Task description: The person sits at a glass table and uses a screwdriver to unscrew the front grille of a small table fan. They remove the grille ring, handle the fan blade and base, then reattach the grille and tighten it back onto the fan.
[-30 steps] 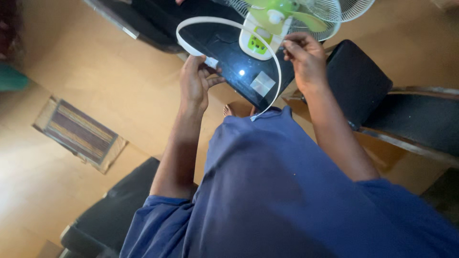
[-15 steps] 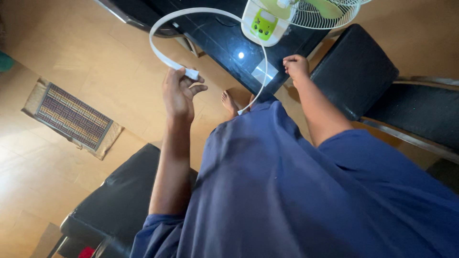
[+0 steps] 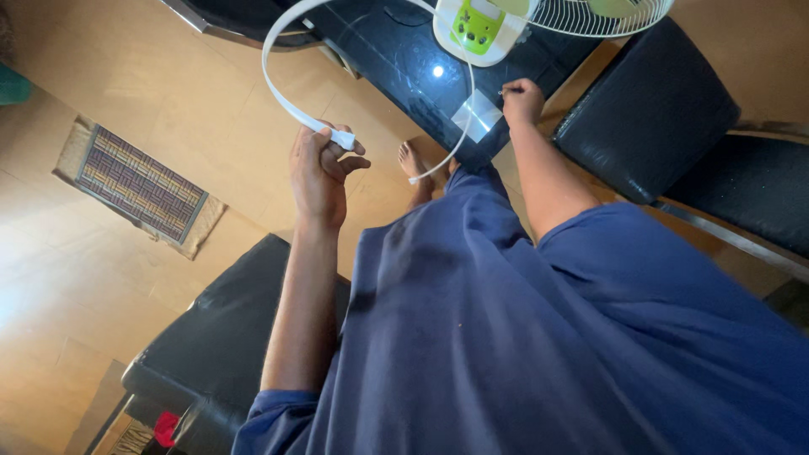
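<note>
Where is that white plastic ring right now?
In the head view the white plastic ring is at upper left, gripped in the left hand, arcing over the wooden floor toward the black glass table.

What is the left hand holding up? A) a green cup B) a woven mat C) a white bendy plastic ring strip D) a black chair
C: the left hand grips one end of a white plastic ring strip that curves up toward the small fan on the black glass table, while the mat lies on the floor.
</note>
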{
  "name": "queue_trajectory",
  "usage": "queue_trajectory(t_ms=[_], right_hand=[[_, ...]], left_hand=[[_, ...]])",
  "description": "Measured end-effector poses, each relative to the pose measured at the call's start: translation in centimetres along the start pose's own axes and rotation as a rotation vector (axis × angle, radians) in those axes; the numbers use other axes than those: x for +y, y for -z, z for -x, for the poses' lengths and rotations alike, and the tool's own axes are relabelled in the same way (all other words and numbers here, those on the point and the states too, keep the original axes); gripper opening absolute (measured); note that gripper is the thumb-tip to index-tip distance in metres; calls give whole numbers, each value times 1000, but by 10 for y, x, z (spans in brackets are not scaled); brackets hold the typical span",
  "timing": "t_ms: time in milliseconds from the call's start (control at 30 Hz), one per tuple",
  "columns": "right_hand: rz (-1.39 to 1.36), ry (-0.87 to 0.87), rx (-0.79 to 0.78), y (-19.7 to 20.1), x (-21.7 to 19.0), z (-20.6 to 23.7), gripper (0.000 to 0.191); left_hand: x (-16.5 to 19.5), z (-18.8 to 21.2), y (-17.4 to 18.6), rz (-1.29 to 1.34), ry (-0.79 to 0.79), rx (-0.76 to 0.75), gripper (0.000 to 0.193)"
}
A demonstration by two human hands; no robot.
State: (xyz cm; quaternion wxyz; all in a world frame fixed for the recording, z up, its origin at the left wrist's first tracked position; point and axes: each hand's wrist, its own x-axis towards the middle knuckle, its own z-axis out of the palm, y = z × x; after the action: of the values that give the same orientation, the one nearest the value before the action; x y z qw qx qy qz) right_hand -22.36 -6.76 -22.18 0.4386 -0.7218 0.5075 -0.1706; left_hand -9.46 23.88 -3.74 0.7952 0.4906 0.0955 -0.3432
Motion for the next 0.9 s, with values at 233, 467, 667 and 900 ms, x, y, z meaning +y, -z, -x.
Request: queue_trajectory(t_ms=[233, 467, 667, 900], right_hand=[[-259, -406, -132, 6, -21, 19, 24], [-177, -283, -459, -14, -42, 46, 21], [-393, -63, -571, -22, -87, 43, 20], [-681, 169, -525, 8, -161, 37, 19]], left_hand=[[-12, -7, 2, 39, 31, 15, 15], [-21, -18, 8, -6, -22, -49, 16], [3, -18, 14, -90, -151, -109, 14], [44, -3, 12, -113, -376, -278, 16]])
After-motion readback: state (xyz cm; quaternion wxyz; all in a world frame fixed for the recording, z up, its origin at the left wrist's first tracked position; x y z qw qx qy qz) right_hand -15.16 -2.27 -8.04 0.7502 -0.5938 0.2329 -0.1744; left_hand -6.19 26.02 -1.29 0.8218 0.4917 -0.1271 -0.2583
